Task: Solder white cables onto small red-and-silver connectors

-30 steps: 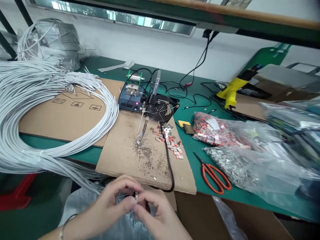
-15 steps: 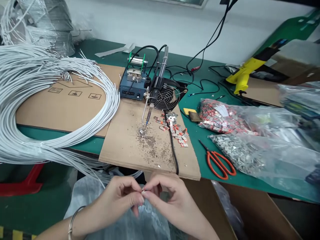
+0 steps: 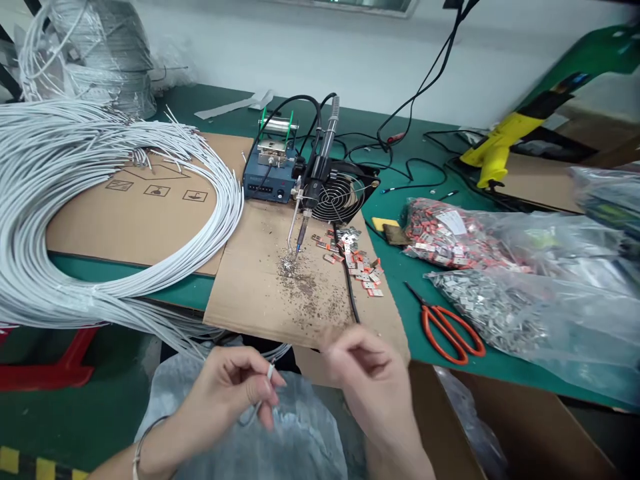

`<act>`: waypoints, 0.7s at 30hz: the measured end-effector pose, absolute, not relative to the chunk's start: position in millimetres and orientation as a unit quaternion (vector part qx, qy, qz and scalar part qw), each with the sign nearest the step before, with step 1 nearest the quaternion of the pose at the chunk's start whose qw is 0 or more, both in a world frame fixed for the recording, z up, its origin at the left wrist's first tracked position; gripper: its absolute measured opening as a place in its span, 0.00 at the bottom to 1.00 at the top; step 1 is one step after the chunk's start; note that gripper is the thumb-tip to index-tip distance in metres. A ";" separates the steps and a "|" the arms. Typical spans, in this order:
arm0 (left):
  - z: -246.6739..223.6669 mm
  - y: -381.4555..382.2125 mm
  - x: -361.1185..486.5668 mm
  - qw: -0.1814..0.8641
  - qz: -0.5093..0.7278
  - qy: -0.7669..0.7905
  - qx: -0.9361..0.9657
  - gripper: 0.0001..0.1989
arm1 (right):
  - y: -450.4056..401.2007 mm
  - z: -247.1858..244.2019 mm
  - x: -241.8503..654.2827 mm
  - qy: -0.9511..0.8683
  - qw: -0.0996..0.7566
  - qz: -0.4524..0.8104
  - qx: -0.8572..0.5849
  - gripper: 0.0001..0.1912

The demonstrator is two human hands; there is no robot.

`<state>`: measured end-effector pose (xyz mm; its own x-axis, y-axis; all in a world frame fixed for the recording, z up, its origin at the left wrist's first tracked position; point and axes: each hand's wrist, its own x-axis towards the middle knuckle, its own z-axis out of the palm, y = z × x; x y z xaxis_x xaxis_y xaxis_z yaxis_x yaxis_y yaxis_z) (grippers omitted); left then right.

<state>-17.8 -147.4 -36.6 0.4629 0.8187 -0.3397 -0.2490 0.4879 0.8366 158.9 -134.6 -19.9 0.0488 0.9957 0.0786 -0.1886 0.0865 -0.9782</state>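
1. Fingertips of my left hand (image 3: 230, 388) are pinching a white cable end (image 3: 271, 372), its short tip poking up past the thumb.
2. My right hand (image 3: 377, 379): hanging apart from the left, fingers curling, blurring; whether it is holding anything, I cannot tell.
3. Change: my hands are no longer meeting at the fingertips; the left alone is now keeping the cable end, and nothing is working on it from the other side.
4. Cardboard sheet (image 3: 250, 288), beyond: carrying dark specks and loose metal-and-orange pieces (image 3: 369, 273).
5. Soldering iron (image 3: 325, 147): pointing tip-down over that sheet, beside a black fan (image 3: 340, 198).
6. Orange-handled scissors (image 3: 429, 309), right: lying beside a bag of metal parts (image 3: 487, 315).
7. Coil of white cables (image 3: 30, 220): filling the left.
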 end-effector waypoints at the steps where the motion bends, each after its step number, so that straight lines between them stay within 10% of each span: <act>1: -34.8 -144.8 -20.5 0.777 0.337 0.378 0.375 0.13 | -135.4 -19.3 158.4 -0.507 0.518 0.518 -0.454 0.04; 9: -26.6 -139.9 -24.0 0.783 0.238 0.375 0.435 0.19 | -131.6 -2.9 153.0 -0.688 0.283 0.485 -0.461 0.05; 21: -19.0 -151.2 -15.4 0.702 0.354 0.377 0.490 0.09 | -136.1 -27.5 133.8 -0.283 0.544 0.739 -0.278 0.13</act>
